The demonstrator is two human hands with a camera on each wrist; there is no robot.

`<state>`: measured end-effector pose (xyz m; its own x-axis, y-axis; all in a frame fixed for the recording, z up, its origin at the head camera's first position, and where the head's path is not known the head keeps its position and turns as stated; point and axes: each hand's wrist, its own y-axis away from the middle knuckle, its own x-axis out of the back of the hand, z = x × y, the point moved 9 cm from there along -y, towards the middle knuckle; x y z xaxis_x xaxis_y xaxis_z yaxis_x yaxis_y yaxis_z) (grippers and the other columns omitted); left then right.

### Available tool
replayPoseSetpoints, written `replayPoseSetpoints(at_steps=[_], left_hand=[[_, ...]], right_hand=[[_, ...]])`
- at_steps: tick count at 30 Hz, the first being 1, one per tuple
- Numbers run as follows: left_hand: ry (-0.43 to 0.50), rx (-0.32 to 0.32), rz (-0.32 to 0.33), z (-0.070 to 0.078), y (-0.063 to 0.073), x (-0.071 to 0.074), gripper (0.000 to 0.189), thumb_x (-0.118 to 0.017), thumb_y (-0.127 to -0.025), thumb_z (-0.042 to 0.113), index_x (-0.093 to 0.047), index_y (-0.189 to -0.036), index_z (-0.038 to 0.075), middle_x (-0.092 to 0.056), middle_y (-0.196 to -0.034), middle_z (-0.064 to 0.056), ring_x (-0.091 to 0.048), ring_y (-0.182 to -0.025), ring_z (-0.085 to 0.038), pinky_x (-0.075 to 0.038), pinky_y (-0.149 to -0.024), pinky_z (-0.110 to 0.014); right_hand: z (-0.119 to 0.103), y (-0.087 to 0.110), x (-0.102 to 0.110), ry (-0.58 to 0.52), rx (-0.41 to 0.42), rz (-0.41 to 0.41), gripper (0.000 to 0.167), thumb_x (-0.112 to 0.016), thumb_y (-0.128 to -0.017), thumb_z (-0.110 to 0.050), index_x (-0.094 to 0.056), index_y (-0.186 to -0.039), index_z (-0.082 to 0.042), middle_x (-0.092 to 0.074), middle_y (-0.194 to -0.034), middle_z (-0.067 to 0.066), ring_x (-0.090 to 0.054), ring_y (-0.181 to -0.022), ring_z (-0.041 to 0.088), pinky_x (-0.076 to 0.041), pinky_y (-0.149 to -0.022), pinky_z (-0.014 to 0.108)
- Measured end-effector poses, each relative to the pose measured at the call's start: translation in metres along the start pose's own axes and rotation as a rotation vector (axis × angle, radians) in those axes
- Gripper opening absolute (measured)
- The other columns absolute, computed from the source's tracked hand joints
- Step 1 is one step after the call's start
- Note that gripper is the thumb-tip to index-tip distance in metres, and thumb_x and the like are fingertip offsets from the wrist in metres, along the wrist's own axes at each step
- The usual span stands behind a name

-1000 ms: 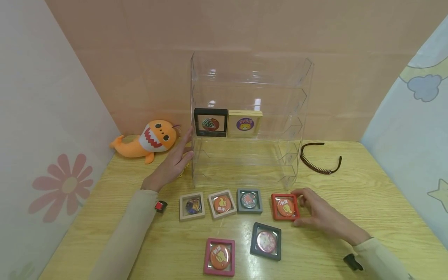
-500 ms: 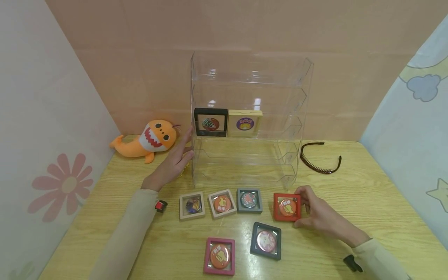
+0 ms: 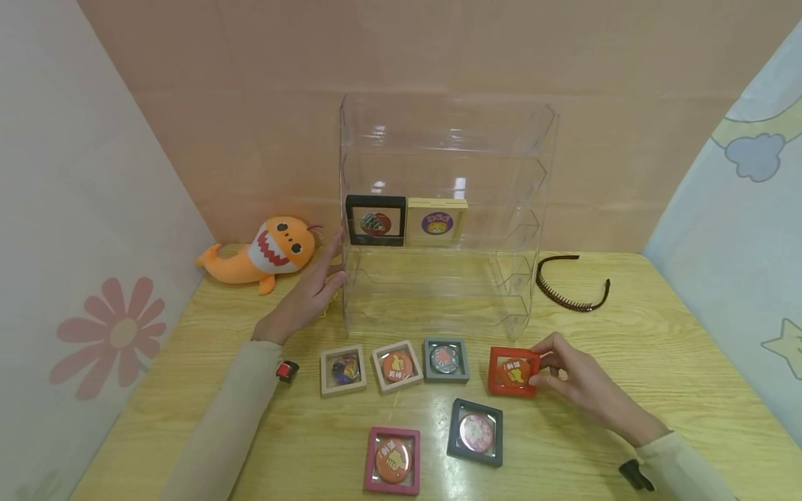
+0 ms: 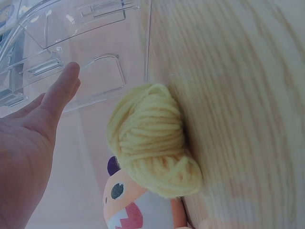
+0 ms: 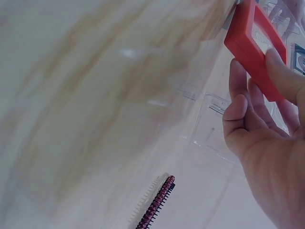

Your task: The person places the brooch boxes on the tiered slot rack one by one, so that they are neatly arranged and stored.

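Note:
My right hand [image 3: 579, 379] pinches the right side of a red square display frame [image 3: 501, 386] that holds a round thumbs-up badge. In the right wrist view the red frame [image 5: 243, 36] is tilted, with the thumb on its face and fingers behind. My left hand [image 3: 313, 285] rests its straight fingers against the left side of a clear acrylic display rack [image 3: 438, 306]. On one of the rack's tiers, a black frame [image 3: 376, 241] and a pale yellow frame [image 3: 464, 223] stand side by side, each with a round badge.
In front of the rack lie two beige frames [image 3: 343, 391] [image 3: 396, 385], a grey frame [image 3: 446, 379], a dark grey frame [image 3: 456, 424] and a magenta frame [image 3: 391, 489]. An orange plush shark [image 3: 238, 268] and yellow yarn [image 4: 147, 129] are left; a toothed headband [image 3: 564, 302] is right.
The red frame has shifted slightly right and tilted up in my right hand, whose thumb has moved from its corner onto its face. My left hand stays at the rack.

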<state>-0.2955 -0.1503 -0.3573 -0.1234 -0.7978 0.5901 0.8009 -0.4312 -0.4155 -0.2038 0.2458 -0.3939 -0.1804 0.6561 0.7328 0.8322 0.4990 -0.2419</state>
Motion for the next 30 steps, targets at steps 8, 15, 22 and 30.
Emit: replayPoseSetpoints(at_steps=[8,15,22,30], left_hand=[[-0.004,0.005,-0.004,-0.003,0.001,-0.001,0.074,-0.043,-0.109,0.010,0.003,-0.164,0.028,-0.003,-0.169,0.003,-0.028,-0.148,-0.032,-0.039,-0.111,-0.054],[-0.011,0.005,-0.006,-0.003,0.001,0.000,0.075,-0.043,-0.109,0.012,0.004,-0.164,0.032,-0.002,-0.169,0.004,-0.029,-0.148,-0.034,-0.039,-0.110,-0.055],[-0.005,0.002,-0.002,-0.002,0.001,0.000,0.074,-0.042,-0.110,0.015,0.004,-0.163,0.036,-0.003,-0.169,0.008,-0.028,-0.148,-0.029,-0.039,-0.111,-0.054],[-0.006,0.000,-0.004,-0.004,0.000,0.000,0.073,-0.041,-0.110,0.015,0.005,-0.163,0.034,-0.002,-0.169,0.005,-0.028,-0.148,-0.032,-0.038,-0.110,-0.056]], right_hand=[[-0.009,0.001,0.008,0.080,0.055,0.077,0.040,-0.079,-0.080,0.008,-0.060,-0.109,-0.011,-0.072,-0.095,-0.007,-0.069,-0.082,0.004,-0.049,-0.067,0.017],[-0.013,0.000,0.013,0.127,0.087,0.156,0.044,-0.083,-0.075,0.008,-0.062,-0.108,-0.013,-0.070,-0.102,-0.004,-0.066,-0.083,0.004,-0.049,-0.071,0.014],[-0.025,-0.005,0.019,0.140,0.143,0.235,0.050,-0.085,-0.070,0.011,-0.064,-0.109,-0.013,-0.070,-0.104,-0.003,-0.066,-0.085,0.005,-0.048,-0.071,0.013],[-0.049,-0.017,0.020,0.179,0.214,0.282,0.051,-0.087,-0.067,0.009,-0.066,-0.109,-0.010,-0.071,-0.103,-0.001,-0.067,-0.082,0.005,-0.049,-0.068,0.016]])
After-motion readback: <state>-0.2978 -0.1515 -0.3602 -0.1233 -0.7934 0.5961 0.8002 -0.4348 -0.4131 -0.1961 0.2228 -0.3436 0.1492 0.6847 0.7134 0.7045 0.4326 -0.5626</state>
